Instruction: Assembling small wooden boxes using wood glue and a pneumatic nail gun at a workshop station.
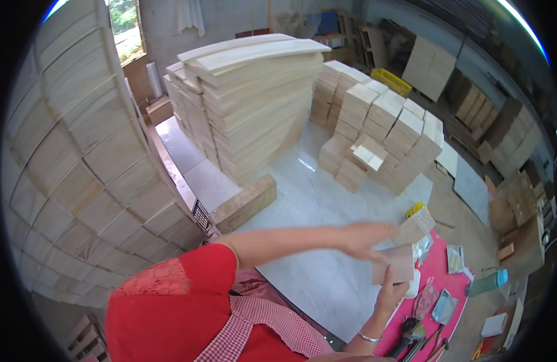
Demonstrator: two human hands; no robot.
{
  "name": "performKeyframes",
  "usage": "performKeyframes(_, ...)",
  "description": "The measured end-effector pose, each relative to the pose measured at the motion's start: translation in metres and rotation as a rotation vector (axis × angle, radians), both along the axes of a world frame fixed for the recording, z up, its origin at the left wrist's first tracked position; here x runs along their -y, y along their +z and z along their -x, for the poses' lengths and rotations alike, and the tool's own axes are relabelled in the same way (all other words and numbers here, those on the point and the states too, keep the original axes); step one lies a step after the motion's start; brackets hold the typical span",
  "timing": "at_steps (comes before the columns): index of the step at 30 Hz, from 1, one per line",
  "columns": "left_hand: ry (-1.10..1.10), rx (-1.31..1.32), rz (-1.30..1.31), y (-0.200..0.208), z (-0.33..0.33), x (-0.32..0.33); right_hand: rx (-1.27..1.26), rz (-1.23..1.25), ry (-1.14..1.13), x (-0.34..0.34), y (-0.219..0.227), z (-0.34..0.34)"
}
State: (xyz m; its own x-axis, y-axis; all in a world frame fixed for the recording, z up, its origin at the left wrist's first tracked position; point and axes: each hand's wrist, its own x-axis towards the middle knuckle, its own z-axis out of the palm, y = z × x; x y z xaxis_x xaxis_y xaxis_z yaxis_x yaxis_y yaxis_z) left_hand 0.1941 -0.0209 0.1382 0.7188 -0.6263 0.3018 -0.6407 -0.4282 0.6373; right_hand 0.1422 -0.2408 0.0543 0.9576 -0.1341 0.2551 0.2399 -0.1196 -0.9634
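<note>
A thin, flat greyish-brown square piece is held up over the right part of the pale tabletop. My right hand, with a bracelet at the wrist, is closed on its lower edge, thumb on the near face. From the left, my left arm stretches across, and my left hand is at the top left edge of the piece. Motion smears its fingers, so I cannot tell whether it grips. Just behind is a small stack of thin pale slats, with something yellow beside it.
A tall pile of pale boards and stacked wooden blocks stand on the marbled table. A thick wooden beam lies at the left edge. On a pink cloth lie an angle grinder and a bottle.
</note>
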Motion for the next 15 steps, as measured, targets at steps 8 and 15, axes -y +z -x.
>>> performKeyframes(8, 1.282, 0.446, -0.923, 0.249, -0.044, -0.227, -0.012, 0.014, -0.025, -0.007, -0.005, 0.050)
performKeyframes(15, 1.251, -0.060, -0.864, 0.262, -0.069, -0.324, -0.038, 0.103, 0.029, -0.017, -0.006, 0.063)
